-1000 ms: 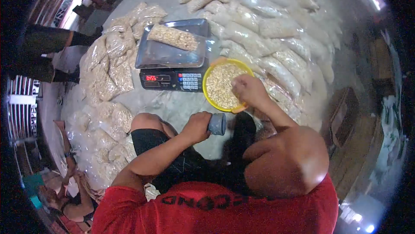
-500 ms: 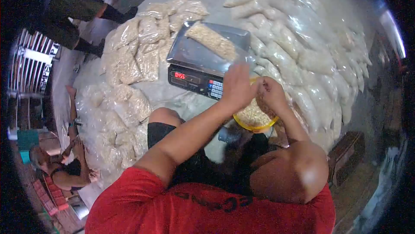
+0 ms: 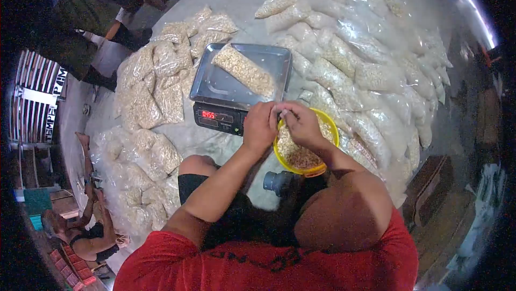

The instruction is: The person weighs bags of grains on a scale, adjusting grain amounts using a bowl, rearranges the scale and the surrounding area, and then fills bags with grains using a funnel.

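Observation:
My left hand (image 3: 260, 127) and my right hand (image 3: 302, 125) meet at the fingertips just off the scale's near right corner. Both are closed, and whatever is pinched between the fingers is too small or hidden to make out. A clear plastic bag of pale grains (image 3: 244, 70) lies slanted on the metal pan of the digital scale (image 3: 207, 87), its near end pointing towards my fingers. Red digits glow on the scale's display; my left hand covers part of the keypad side. Below my right hand stands a yellow bowl (image 3: 314, 172) with loose pale and brownish grains.
Filled bags (image 3: 171, 57) lie piled left of the scale, with more bags (image 3: 134, 175) nearer me. A large spread of filled bags (image 3: 344, 49) covers the right side. Another person (image 3: 88, 237) sits at lower left; someone's legs (image 3: 86, 16) stand at upper left. A wooden box (image 3: 430, 189) is at right.
My left hand has moved down and left, off the scale's pan edge. My right hand has come left from the bowl's far rim to meet it. The view has shifted slightly.

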Tool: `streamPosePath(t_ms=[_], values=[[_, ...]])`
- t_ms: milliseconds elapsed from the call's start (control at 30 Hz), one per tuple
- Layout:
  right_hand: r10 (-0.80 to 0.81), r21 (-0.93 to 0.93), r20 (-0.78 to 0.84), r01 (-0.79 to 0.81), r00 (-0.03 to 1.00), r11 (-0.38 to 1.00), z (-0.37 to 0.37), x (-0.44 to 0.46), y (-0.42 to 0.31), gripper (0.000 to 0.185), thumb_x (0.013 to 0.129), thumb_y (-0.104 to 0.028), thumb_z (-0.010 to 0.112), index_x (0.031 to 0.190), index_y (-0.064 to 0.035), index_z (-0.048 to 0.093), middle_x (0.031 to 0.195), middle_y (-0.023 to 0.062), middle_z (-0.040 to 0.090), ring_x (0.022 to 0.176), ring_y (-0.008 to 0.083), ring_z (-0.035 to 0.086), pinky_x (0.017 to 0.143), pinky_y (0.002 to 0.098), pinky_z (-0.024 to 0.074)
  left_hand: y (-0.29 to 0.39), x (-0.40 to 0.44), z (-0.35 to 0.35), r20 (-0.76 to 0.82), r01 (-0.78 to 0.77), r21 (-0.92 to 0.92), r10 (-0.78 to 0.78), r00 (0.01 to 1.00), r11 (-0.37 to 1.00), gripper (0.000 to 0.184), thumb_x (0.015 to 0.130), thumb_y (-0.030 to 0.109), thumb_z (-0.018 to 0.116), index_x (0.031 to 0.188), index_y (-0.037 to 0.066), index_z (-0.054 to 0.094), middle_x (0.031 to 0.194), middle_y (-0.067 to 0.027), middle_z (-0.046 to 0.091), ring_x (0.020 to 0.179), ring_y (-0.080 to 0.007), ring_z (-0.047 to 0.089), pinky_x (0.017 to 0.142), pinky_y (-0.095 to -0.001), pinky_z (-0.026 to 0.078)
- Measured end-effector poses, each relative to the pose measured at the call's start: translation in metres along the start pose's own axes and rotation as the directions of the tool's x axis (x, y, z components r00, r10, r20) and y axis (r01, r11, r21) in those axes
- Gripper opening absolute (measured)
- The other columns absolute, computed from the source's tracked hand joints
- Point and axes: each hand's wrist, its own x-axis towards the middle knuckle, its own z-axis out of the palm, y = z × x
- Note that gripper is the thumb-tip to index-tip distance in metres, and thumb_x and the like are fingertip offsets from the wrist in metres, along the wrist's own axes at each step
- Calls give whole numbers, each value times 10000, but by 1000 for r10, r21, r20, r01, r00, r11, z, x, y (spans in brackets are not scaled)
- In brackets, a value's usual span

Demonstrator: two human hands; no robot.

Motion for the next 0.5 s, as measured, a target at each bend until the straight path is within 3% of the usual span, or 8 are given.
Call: streamPosePath(t_ms=[67,100,200,233,333,400,467,500], values=[[-67,-198,22,70,997,978,3,8,-2,260,965,-95,587,1178,-8,709,1212,201,702,1128,359,681,1006,404,523,-4,-4,-2,-25,1,-16,-1,1000,1000,170,970,146,608,1074,35,683,975,-186,682,885,-409,656,799,-477,530],[-72,-203,22,75,997,976,4,12,-5,260,965,-95,587,1178,-8,709,1212,201,702,1128,359,681,1006,404,523,-6,-6,-2,-25,4,-27,-5,1000,1000,168,968,139,609,1075,34,685,977,-186,685,890,-405,658,803,-474,531],[35,-640,350,212,936,739,2,25,-19,360,954,-153,522,1253,2,650,1153,228,698,1073,380,689,896,470,575,-8,-6,-4,-24,-18,-71,17,1000,997,165,967,124,600,1076,27,677,964,-185,676,893,-402,651,804,-483,524],[38,-651,353,216,935,728,1,29,-21,360,954,-153,522,1253,2,650,1153,228,698,1073,380,689,896,470,575,-9,-4,-4,-20,-35,-96,33,999,995,163,969,116,590,1077,21,668,950,-184,665,891,-403,640,803,-494,515],[16,-808,409,355,912,470,5,40,-25,508,907,-202,588,1388,-44,552,1297,188,649,1055,363,695,827,500,594,-14,0,-6,3,-77,-128,78,997,989,161,940,101,619,1061,22,689,943,-189,696,875,-395,672,807,-482,543],[47,-813,433,368,900,450,7,45,-31,519,904,-218,603,1395,-58,552,1320,172,640,1060,356,696,821,494,597,-16,7,-11,-35,-103,-172,98,995,980,148,922,100,635,1029,14,690,949,-189,707,870,-393,679,808,-484,550],[84,-816,456,379,886,436,11,48,-30,531,901,-234,618,1403,-73,552,1344,155,631,1065,350,696,815,488,600,-21,13,-17,8,-331,-89,333,943,940,152,907,96,647,1018,1,693,961,-193,714,877,-388,688,814,-483,554],[9,-804,434,382,901,457,13,48,-26,511,904,-239,620,1387,-85,563,1342,144,632,1042,351,704,791,483,602,-19,14,-19,19,-228,-173,234,972,958,163,914,89,638,1028,-14,692,957,-193,715,882,-389,692,819,-474,558]])
